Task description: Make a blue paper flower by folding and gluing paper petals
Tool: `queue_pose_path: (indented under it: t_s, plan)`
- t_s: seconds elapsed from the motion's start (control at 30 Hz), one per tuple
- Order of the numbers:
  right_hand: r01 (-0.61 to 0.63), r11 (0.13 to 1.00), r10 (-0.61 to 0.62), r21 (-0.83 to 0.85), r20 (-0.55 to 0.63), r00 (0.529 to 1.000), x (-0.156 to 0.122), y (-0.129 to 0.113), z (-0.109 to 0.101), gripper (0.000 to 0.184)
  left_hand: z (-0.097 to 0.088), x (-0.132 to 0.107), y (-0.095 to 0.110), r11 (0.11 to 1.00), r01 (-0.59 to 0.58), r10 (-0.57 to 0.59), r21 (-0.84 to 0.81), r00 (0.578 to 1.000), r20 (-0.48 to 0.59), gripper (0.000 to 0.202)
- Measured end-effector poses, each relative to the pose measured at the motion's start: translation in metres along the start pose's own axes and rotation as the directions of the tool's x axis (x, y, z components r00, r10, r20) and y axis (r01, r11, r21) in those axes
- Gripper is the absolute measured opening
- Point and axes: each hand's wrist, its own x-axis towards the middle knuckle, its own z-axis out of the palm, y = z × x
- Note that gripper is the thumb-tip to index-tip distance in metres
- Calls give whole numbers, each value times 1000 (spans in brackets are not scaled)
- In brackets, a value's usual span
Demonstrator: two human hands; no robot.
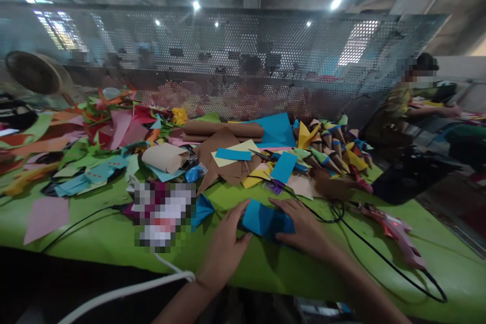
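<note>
A folded blue paper point(264, 220) lies on the green table point(94, 243) right in front of me. My left hand point(225, 248) rests on its left edge, fingers stretched flat and pressing down. My right hand point(304, 228) lies over its right side, fingers extended and flat on the paper. Neither hand lifts the sheet off the table. A second folded blue piece point(201, 208) sits just left of my left hand.
Coloured paper sheets and brown rolls point(224, 129) cover the table's far half, with several paper cones point(330, 149) at the right. A pink glue gun point(398, 233) with a black cable point(379, 258) lies right of my hands. A white cord point(125, 291) runs near-left. Another person point(410, 101) sits far right behind a perforated metal screen point(243, 55).
</note>
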Motion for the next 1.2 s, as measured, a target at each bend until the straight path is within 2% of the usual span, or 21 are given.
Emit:
queue_pose_path:
  t_s: [0.17, 0.3, 0.37, 0.5, 0.57, 0.63, 0.67, 0.73, 0.8, 0.87, 0.97, 1.03, 1.1, 1.2]
  plan:
    - [2, 995, 6, 99, -85, 996, 5, -3, 1, 71, 8, 13, 3, 966, 0, 0, -258, 1000, 1, 61]
    - [-8, 965, 46, 264, -138, 989, 10, -1, -3, 40, 8, 25, 13, 896, 82, -81, -436, 996, 21, 57]
    - [5, 959, 60, 285, -222, 973, 14, -1, -10, 27, 5, 32, 17, 865, 120, -141, -487, 990, -7, 62]
    - [70, 982, 17, 175, -451, 892, 28, -8, -34, 14, 5, 50, 28, 773, 167, -267, -612, 961, -74, 76]
    - [113, 990, -48, 85, -551, 833, 37, -15, -43, 13, 9, 57, 36, 674, 185, -285, -715, 958, -22, 79]
    - [143, 990, -124, -16, -600, 790, 44, -24, -45, 12, 15, 64, 46, 558, 205, -256, -804, 964, 68, 76]
    - [158, 985, -164, -63, -594, 788, 46, -29, -44, 10, 19, 67, 50, 504, 207, -235, -838, 967, 97, 73]
    - [206, 971, -238, -119, -529, 814, 47, -37, -37, 8, 26, 74, 54, 414, 199, -223, -888, 968, 113, 63]
    - [283, 955, -293, -91, -436, 851, 46, -42, -30, 9, 31, 82, 51, 341, 226, -285, -912, 950, 128, 50]
    - [342, 940, -316, 11, -359, 878, 43, -40, -26, 15, 32, 88, 45, 284, 275, -369, -918, 916, 160, 39]
    - [334, 930, -256, 156, -378, 890, 41, -28, -29, 22, 28, 94, 34, 285, 307, -412, -908, 894, 174, 31]
    - [279, 932, -143, 232, -471, 871, 43, -15, -34, 25, 25, 95, 30, 329, 329, -440, -885, 883, 165, 26]
    - [220, 920, -17, 323, -531, 847, 46, -3, -39, 31, 23, 95, 29, 363, 372, -497, -855, 853, 160, 23]
    - [131, 851, 144, 508, -467, 872, 52, 8, -41, 49, 22, 94, 27, 444, 408, -538, -798, 834, 127, 21]
